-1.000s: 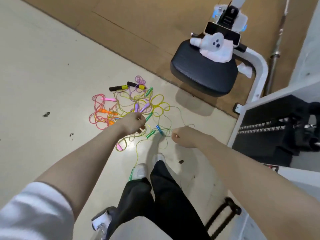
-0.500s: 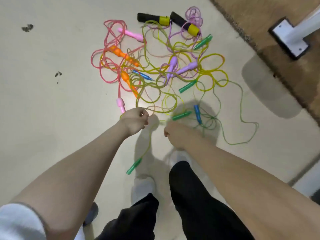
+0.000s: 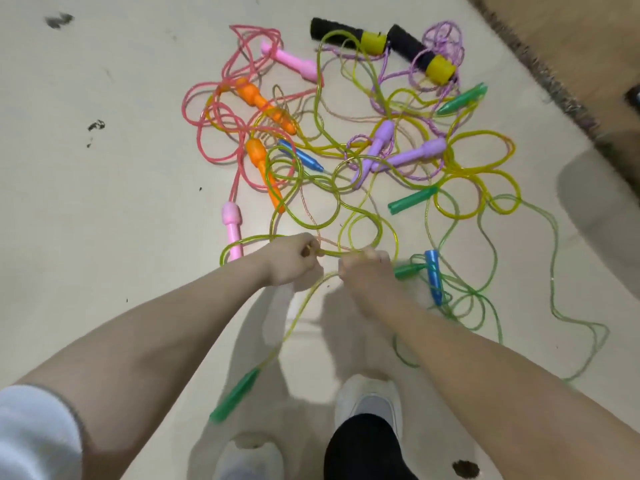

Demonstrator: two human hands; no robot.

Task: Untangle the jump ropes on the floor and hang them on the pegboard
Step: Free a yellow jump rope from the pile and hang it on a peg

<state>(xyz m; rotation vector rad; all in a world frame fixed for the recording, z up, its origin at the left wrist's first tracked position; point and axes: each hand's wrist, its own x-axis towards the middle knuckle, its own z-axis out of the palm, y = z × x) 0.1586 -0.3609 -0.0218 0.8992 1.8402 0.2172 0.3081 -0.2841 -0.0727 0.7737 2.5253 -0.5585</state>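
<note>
Jump ropes (image 3: 346,150) lie in one tangled heap on the pale floor (image 3: 104,202), straight ahead of the person's white shoes (image 3: 370,403); pink, orange, purple, blue, green and black-and-yellow handles poke out among the loops. Both hands meet at the near edge of the heap; the left hand (image 3: 294,259) is curled tight, pinching a yellow-green cord (image 3: 367,216) between thumb and fingers; the right hand (image 3: 363,271) is fisted just beside it on the same strand, though its fingers face away and the grip itself is hard to see. From the hands that cord drops back toward the feet and ends in a green handle (image 3: 235,396) lying apart from the pile. Bare floor spreads wide to the left, marked only by a few dark scuffs (image 3: 95,126); on the right a loose thin green rope (image 3: 554,271) sprawls outward; a brown mat's frayed edge (image 3: 540,64) cuts across the far right corner.
</note>
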